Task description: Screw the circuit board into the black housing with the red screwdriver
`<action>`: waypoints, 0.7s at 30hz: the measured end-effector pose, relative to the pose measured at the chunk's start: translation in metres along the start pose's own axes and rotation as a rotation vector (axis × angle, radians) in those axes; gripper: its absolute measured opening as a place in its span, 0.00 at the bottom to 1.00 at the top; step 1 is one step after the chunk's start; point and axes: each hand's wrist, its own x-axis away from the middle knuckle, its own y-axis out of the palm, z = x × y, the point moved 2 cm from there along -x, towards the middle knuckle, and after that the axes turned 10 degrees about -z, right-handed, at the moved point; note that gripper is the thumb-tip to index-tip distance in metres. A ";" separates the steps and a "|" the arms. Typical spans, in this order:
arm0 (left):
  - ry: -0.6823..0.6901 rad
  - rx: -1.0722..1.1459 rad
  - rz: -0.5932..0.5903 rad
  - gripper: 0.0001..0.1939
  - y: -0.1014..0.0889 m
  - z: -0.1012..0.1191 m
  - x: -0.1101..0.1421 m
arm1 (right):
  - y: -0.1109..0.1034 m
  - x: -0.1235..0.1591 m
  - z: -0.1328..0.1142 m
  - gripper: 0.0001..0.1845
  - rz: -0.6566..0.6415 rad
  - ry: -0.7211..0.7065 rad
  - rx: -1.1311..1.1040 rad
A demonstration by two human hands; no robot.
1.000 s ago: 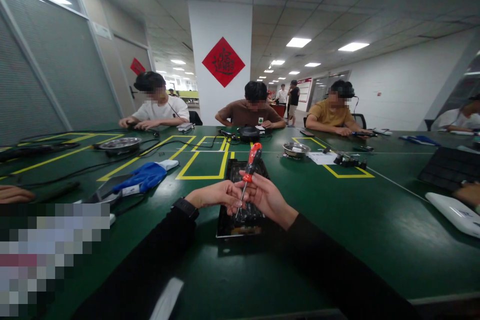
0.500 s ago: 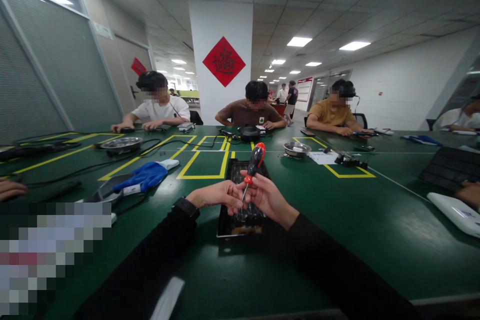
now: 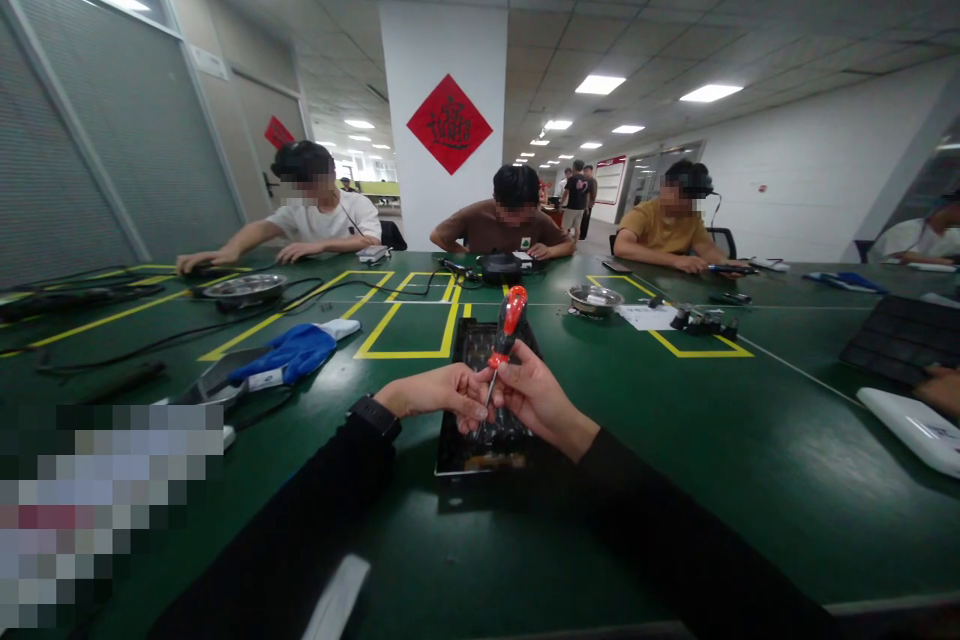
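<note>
1. Driver (image 3: 508, 332) looks to be what has changed: its handle (image 3: 511, 316) shows more red toward me than half a second ago, and its top leans a touch farther left.
2. I'd take that as the handle being rolled in the fingers, a small adjustment; the driver's place over the case (image 3: 448, 455) is nearly the same, so I judge the work little further along.
3. Right hand (image 3: 541, 402) is grasping the driver, thumb and fingers closed around the collar (image 3: 497, 360), just below the handle.
4. Left hand (image 3: 448, 388) is pinching the shaft (image 3: 491, 388) lower down, just left of the right hand's fingers; neither hand is free.
5. So the driver stands tilted between the two, handle up and leaning to the far right, shaft running down toward the near left.
6. Beneath both hands lies the case, black and longer from near to far than across. Whether the tip touches anything in it, I can't tell; the fingers and dark contents hide it.
7. Off to the left, well apart from the hands, a blue glove (image 3: 296, 355) lies on the table (image 3: 675, 460).
</note>
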 end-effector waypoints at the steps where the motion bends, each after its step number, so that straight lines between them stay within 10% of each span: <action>1: -0.006 -0.001 -0.005 0.12 0.000 0.001 0.000 | 0.000 0.000 0.000 0.20 0.000 -0.005 0.008; 21: 0.020 0.005 0.002 0.12 -0.001 -0.003 -0.001 | 0.001 0.001 -0.002 0.16 0.001 0.041 -0.048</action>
